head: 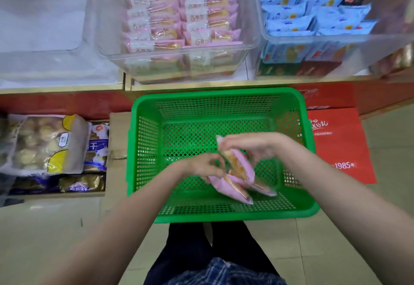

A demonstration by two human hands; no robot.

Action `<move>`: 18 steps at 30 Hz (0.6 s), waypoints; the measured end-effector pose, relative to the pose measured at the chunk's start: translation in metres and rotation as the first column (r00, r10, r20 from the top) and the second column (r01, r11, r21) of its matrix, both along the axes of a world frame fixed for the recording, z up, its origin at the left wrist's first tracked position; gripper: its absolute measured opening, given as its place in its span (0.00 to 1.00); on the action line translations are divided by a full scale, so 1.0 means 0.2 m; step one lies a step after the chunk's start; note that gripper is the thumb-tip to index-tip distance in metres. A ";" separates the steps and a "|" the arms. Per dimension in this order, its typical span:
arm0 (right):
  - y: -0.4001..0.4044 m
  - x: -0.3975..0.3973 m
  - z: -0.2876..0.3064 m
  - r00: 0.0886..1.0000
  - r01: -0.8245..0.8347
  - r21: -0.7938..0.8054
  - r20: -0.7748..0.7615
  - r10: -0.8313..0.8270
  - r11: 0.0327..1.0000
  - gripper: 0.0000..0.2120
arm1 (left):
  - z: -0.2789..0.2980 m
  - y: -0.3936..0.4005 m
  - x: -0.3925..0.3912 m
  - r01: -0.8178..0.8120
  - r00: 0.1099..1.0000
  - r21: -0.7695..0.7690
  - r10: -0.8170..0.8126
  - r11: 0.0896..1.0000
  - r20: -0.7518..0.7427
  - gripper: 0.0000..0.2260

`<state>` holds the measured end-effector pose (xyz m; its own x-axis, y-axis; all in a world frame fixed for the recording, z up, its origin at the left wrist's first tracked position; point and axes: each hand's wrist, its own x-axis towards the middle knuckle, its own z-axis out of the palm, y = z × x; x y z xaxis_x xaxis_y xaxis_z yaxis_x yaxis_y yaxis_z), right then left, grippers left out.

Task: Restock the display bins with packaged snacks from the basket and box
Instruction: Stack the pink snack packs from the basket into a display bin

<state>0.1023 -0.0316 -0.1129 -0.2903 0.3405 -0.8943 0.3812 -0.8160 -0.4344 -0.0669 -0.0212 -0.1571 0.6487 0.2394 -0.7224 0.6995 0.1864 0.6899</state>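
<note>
Over the green perforated plastic basket [143,150] on the floor, the left hand [205,164] and the right hand [251,148] both gripped a small bunch of pink-wrapped snack packets [237,175], fingers curled round them just above the basket's mesh bottom. Beyond stood a clear plastic display bin [179,53] holding rows of the same pink packets, and an open cardboard box [116,136] of bagged snacks lay to the left.

Basket on the floor before the shelf, box to its left.

The green plastic mesh basket [220,154] sits on the floor, holding pink-wrapped snack packets [237,177] between the left hand [202,164] and right hand [251,145]. Left of it lies the open cardboard box [112,132] of bagged snacks; right, a red carton [340,148]. Behind, on the shelf, stand three clear plastic bins side by side [179,53], the middle one directly behind the basket.
</note>
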 end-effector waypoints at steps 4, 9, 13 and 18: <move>0.17 -0.15 0.06 0.987 0.152 0.245 -0.079 -0.136 0.958 0.10 | 0.09 0.17 -0.12 -0.134 0.991 -0.089 0.132 0.987 -0.028 0.06; 0.24 -0.16 -0.05 0.992 0.030 0.478 0.093 -0.084 0.878 0.17 | 0.12 0.29 -0.27 -0.261 0.965 -0.128 0.254 0.957 -0.074 0.07; 0.23 -0.02 -0.13 0.935 0.140 0.466 0.229 -0.272 0.874 0.20 | 0.09 0.32 -0.35 -0.422 0.905 -0.064 0.414 0.905 -0.100 0.04; 0.14 0.09 -0.24 0.914 -0.091 0.270 0.404 -0.028 0.959 0.29 | 0.02 0.29 -0.44 -0.342 0.910 0.129 0.362 0.931 -0.203 0.11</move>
<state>0.1198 -0.0034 -0.1600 0.0570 0.5881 -0.8068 0.5940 -0.6695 -0.4460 -0.1548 0.0369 -0.1539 0.3382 0.4925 -0.8019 0.7351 0.3938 0.5519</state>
